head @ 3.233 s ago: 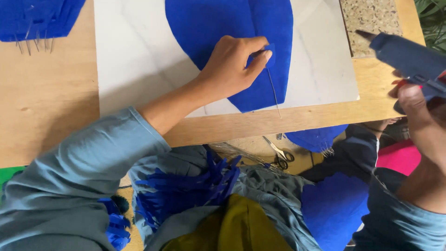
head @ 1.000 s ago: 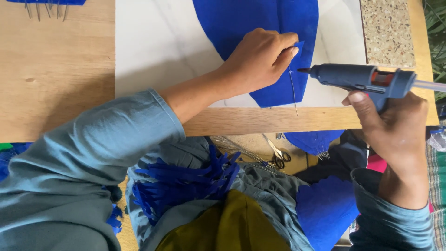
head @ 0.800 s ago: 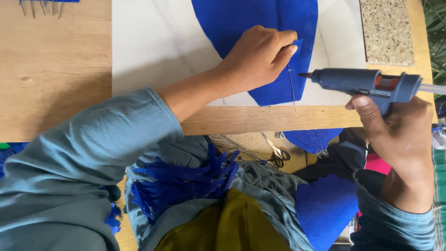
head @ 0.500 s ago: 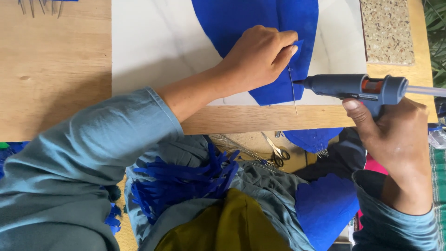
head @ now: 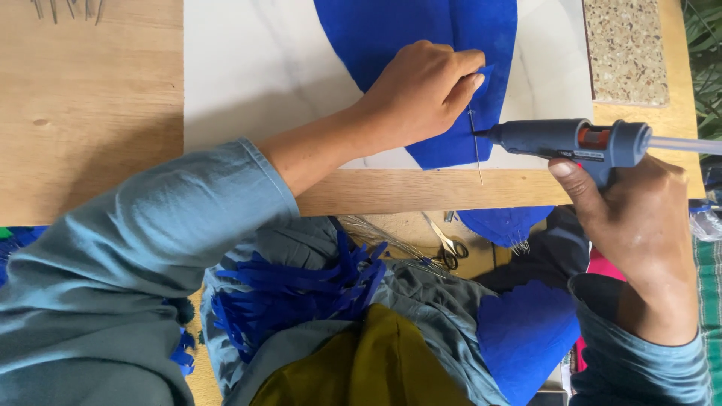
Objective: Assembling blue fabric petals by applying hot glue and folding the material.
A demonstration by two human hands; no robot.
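Note:
A large blue paper petal (head: 421, 30) lies on a white sheet (head: 256, 68) on the wooden table (head: 90, 120). My left hand (head: 421, 90) pinches and lifts the petal's right edge beside a thin wire (head: 475, 150). My right hand (head: 639, 225) grips a blue hot glue gun (head: 571, 141), held level, its nozzle touching the wire at the petal's edge.
A speckled stone tile (head: 624, 49) sits at the table's far right. Below the table edge lie scissors (head: 450, 252), more blue paper petals (head: 526, 331), blue paper fringe (head: 301, 286) on my lap, and thin wires (head: 64, 7) at top left.
My right hand brought the glue gun in from the far right and lowered its nozzle to the wire at the petal's edge. The left hand has kept its pinch.

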